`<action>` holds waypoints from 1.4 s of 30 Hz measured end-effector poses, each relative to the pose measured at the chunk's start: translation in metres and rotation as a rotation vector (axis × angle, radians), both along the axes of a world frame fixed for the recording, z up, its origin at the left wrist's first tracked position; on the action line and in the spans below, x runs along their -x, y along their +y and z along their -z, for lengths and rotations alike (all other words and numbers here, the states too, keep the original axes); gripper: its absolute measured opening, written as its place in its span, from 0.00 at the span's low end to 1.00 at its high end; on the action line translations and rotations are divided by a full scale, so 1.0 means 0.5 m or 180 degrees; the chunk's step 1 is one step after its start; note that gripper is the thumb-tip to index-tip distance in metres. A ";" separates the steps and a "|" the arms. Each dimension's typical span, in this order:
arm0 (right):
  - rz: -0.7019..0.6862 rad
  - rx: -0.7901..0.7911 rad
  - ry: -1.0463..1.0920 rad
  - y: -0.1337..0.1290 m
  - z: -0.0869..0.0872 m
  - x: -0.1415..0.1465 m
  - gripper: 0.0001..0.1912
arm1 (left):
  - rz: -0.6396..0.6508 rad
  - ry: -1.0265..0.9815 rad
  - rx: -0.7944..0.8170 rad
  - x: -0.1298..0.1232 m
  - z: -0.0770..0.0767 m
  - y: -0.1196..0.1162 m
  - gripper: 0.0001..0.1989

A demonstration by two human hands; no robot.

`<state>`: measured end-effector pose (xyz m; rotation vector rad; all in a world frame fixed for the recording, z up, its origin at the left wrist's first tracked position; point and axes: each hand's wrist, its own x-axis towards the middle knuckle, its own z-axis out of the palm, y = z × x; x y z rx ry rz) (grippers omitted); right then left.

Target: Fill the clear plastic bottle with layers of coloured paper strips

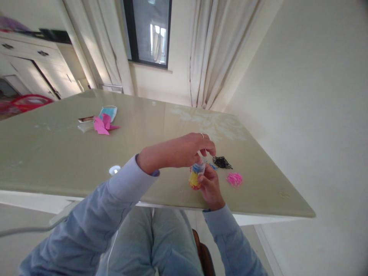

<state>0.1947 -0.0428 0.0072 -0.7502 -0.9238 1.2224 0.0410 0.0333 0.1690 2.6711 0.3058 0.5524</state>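
Note:
A small clear jar (pixel 194 179) with red, yellow and blue layers inside stands upright, slightly tilted, above the table near its front edge. My right hand (pixel 211 184) is wrapped round its right side. Over the jar's mouth is my left hand (pixel 198 148), its fingers bent downward and the fingertips at the opening; whatever they hold is too small to make out. Just right of the jar lie a few blue pieces (pixel 213 166), a pile of black pieces (pixel 222 162) and a pile of pink pieces (pixel 234 179).
On the greenish table (pixel 149 126), a white round lid (pixel 114 170) lies near my left forearm. Farther left are pink folded paper (pixel 104 124), a blue mask (pixel 109 112) and a small brown-and-white packet (pixel 86 119). A wall rises beyond the table's right side.

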 end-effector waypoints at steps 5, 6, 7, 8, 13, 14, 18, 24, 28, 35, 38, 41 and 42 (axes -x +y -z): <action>0.0083 -0.0016 0.0002 -0.002 -0.001 -0.002 0.20 | -0.0027 -0.0204 0.0086 0.006 -0.008 -0.005 0.13; 0.0082 -0.0013 0.0018 -0.002 -0.001 -0.002 0.21 | -0.0061 -0.0298 0.0107 0.008 -0.009 -0.007 0.12; 0.0069 -0.0004 0.0032 -0.002 0.000 -0.002 0.21 | -0.0123 -0.0411 0.0159 0.012 -0.008 -0.009 0.12; 0.0052 0.0001 0.0037 -0.002 0.001 -0.002 0.21 | -0.0204 -0.0543 0.0240 0.016 -0.004 -0.011 0.11; -0.0012 -0.0151 -0.0040 0.000 0.003 -0.001 0.24 | -0.0470 -0.1030 0.1060 0.045 0.072 -0.031 0.24; -0.0009 -0.0190 -0.0076 0.000 0.003 0.000 0.25 | -0.0500 -0.1083 0.1304 0.049 0.097 -0.039 0.29; 0.0002 -0.0267 -0.0202 0.001 0.007 0.000 0.29 | -0.0623 -0.1433 0.2044 0.043 0.202 -0.073 0.48; 0.0536 -0.0524 -0.1251 0.002 0.032 -0.007 0.32 | -0.1289 -0.1490 0.1675 0.007 0.278 -0.099 0.38; 0.0917 -0.0812 -0.2132 -0.018 0.011 -0.012 0.36 | -0.1389 -0.1539 0.0881 0.011 0.292 -0.094 0.22; 0.1898 -0.1831 -0.3833 -0.064 -0.089 -0.019 0.17 | -0.1907 -0.1640 0.0259 0.030 0.330 -0.087 0.18; 0.1948 -0.1973 -0.4107 -0.067 -0.108 -0.024 0.15 | -0.2059 -0.1549 0.0109 0.032 0.344 -0.085 0.20; 0.1704 -0.1916 -0.4385 -0.059 -0.111 -0.028 0.11 | -0.2021 -0.1572 0.0044 0.032 0.351 -0.084 0.20; 0.1571 -0.1847 -0.4466 -0.055 -0.111 -0.029 0.10 | -0.1990 -0.1593 0.0042 0.032 0.352 -0.084 0.20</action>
